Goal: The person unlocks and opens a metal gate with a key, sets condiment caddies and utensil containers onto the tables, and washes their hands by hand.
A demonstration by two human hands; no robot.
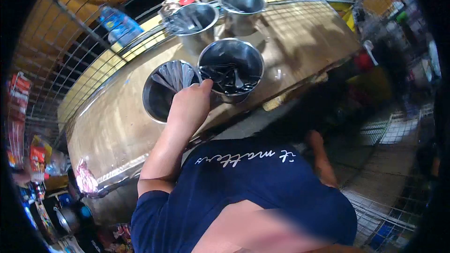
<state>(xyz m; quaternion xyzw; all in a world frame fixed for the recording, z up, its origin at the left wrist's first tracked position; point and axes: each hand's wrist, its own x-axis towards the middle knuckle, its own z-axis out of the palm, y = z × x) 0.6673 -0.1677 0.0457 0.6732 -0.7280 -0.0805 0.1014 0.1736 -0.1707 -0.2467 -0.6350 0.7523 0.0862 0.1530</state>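
Note:
My left hand (192, 98) is closed at the right rim of a steel pot (157, 100); its fingertips are hidden, so I cannot tell whether they hold the rim or cutlery. A fan of metal cutlery (176, 76) leans inside that pot. Touching or nearly touching it on the right stands a second steel pot (229, 51) with loose spoons and other cutlery (236, 79) at its bottom. My right hand (315, 138) hangs low beside my body, away from the table, its fingers unclear in the shadow.
Two more steel pots (199, 40) (243, 18) holding cutlery stand behind on the brown-covered table (117, 122). Wire mesh (79, 23) borders the table's back and left. A blue-labelled plastic package (117, 23) lies beyond the mesh. Shelving mesh (379, 211) stands at the lower right.

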